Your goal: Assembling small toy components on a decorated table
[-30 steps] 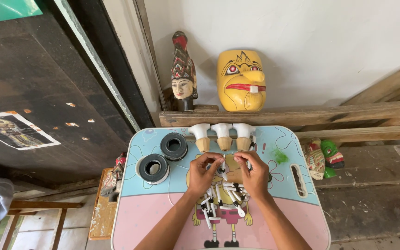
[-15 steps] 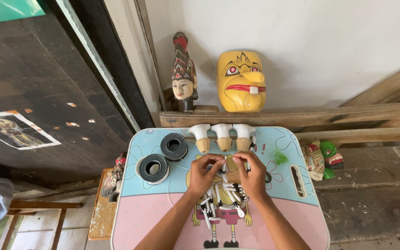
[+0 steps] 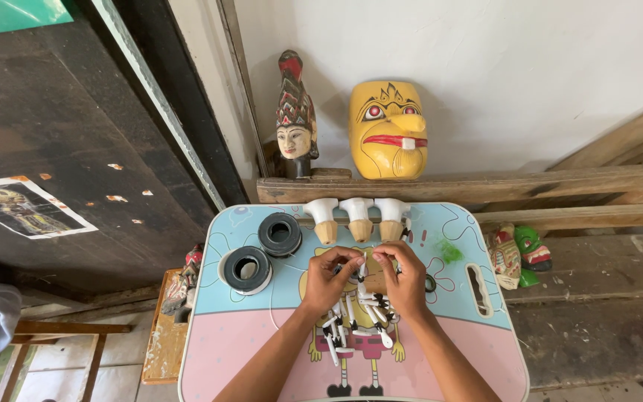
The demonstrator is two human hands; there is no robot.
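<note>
Left hand (image 3: 330,277) and right hand (image 3: 403,277) meet over the middle of the small pastel table (image 3: 485,350), fingertips pinched together on a small tan wooden piece (image 3: 372,279) that sits just on the near side of the table's centre, above a loose heap of white sticks (image 3: 355,320) with dark tips. Both hands look closed in a fine pinch on that piece, though whether a thread runs between them is too small to tell. Taking the table as the marker and going from its left: off its left edge a small painted figure (image 3: 184,286) rests on a low wooden stand; on its left half lie two black spools (image 3: 262,253), one nearer, one further back, both flat and apart from the hands. At its far edge three white-capped wooden pegs (image 3: 357,217) stand in a row. Right of the hands, a green scrap (image 3: 449,251) and a slot handle (image 3: 476,289). Beyond the table's far edge, on the plank, a carved head (image 3: 295,119) and a yellow mask (image 3: 388,128) lean on the wall. Work this fine probably goes best with wrists steadied on the tabletop and the piece held low, so nothing scatters the sticks beneath. No bowl or box shows on the table; the sticks lie bare.
</note>
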